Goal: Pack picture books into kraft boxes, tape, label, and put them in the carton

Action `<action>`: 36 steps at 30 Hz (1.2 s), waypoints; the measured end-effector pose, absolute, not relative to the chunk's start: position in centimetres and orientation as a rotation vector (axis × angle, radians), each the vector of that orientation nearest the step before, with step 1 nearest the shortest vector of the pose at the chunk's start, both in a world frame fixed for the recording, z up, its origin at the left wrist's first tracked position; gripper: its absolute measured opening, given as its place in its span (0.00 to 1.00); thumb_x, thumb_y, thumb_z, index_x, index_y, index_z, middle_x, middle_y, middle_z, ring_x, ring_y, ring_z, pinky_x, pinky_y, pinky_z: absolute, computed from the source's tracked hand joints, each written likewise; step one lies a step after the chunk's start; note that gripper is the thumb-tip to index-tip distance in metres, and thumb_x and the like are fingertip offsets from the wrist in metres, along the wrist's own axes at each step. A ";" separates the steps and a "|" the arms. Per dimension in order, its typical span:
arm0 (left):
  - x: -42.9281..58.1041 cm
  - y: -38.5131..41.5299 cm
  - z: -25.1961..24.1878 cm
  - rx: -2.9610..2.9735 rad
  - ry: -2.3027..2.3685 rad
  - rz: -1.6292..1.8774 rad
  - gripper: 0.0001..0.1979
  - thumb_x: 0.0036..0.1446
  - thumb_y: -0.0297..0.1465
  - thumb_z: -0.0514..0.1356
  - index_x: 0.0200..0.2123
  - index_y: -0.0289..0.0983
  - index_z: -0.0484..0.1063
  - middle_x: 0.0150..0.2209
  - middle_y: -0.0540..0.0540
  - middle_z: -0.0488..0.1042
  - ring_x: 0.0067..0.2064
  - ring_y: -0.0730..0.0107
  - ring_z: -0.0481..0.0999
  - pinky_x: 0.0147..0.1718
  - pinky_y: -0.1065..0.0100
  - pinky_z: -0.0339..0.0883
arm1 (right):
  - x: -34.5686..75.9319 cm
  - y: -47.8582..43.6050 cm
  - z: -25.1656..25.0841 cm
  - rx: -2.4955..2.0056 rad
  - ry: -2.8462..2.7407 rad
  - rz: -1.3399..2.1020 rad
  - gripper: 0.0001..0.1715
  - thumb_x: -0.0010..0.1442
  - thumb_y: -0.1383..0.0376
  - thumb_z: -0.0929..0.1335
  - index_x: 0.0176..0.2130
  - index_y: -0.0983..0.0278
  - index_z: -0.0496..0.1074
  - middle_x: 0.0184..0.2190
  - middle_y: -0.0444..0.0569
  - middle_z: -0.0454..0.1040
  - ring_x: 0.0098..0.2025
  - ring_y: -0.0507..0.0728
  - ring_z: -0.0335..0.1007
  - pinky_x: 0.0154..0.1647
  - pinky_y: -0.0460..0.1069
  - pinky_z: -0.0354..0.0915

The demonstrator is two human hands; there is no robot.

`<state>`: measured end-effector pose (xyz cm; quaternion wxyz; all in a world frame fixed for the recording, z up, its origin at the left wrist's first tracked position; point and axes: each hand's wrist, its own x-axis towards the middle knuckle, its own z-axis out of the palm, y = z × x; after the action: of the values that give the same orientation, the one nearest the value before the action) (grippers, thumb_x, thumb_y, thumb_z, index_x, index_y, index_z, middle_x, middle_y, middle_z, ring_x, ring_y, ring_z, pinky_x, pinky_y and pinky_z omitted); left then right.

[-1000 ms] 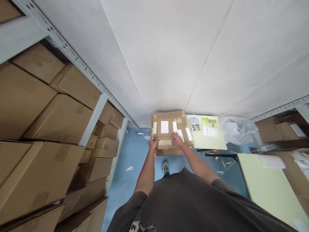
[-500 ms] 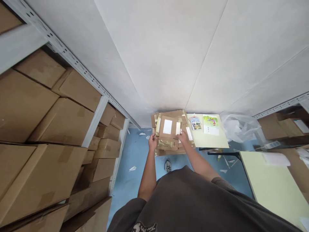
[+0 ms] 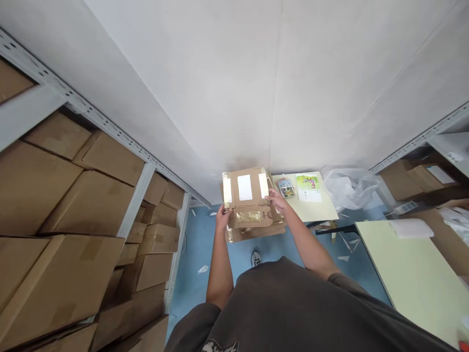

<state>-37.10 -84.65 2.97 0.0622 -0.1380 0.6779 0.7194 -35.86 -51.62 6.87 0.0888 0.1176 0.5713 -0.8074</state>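
A flattened cardboard box [image 3: 235, 199] with white labels and shiny yellowish tape lies spread out between my hands. My left hand [image 3: 223, 217] pinches its left edge. At the right edge, my right hand [image 3: 277, 199] grips the cardboard close to a white label. Beneath it, more flattened cardboard [image 3: 256, 234] is stacked on the pale table [image 3: 304, 211]. Just right of the stack lie a small colourful book [image 3: 287, 187] and a larger book [image 3: 308, 187] with a green and white cover.
Cardboard boxes [image 3: 76, 274] fill the metal shelving on the left. A clear plastic bag [image 3: 348, 186] sits right of the books. A second pale table [image 3: 406, 269] stands at the lower right. Paper scraps [image 3: 202, 269] litter the blue floor [image 3: 190, 288].
The flattened box now lies more open and wider, its flaps spread, and my hands have moved apart with it. My view has shifted, moving the tables leftward.
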 end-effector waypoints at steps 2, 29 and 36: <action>-37.4 -82.6 4.1 -0.321 1.982 2.183 0.35 0.47 0.46 0.77 0.56 0.38 0.78 0.46 0.42 0.83 0.47 0.60 0.80 0.45 0.64 0.72 | -35.1 -48.5 8.2 0.342 1.725 -2.416 0.30 0.44 0.56 0.82 0.44 0.57 0.74 0.38 0.46 0.83 0.38 0.59 0.79 0.34 0.49 0.70; -19.1 -19.2 12.9 0.674 1.447 1.321 0.39 0.43 0.39 0.77 0.60 0.41 0.74 0.42 0.45 0.82 0.44 0.58 0.82 0.44 0.61 0.74 | 16.7 -3.2 13.1 1.501 1.998 -2.756 0.38 0.50 0.58 0.79 0.59 0.52 0.70 0.46 0.46 0.80 0.47 0.60 0.78 0.44 0.53 0.74; -15.2 -7.6 11.4 0.833 1.194 0.990 0.45 0.47 0.39 0.77 0.68 0.45 0.69 0.47 0.43 0.81 0.47 0.60 0.82 0.50 0.59 0.73 | 25.8 -1.7 13.3 1.776 1.879 -2.805 0.46 0.50 0.61 0.78 0.66 0.49 0.67 0.49 0.49 0.77 0.51 0.62 0.78 0.50 0.56 0.74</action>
<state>-15.25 -7.58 11.44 0.6371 0.3646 0.5227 0.4335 25.81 -1.70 13.26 -0.3302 0.4394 0.4649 -0.6941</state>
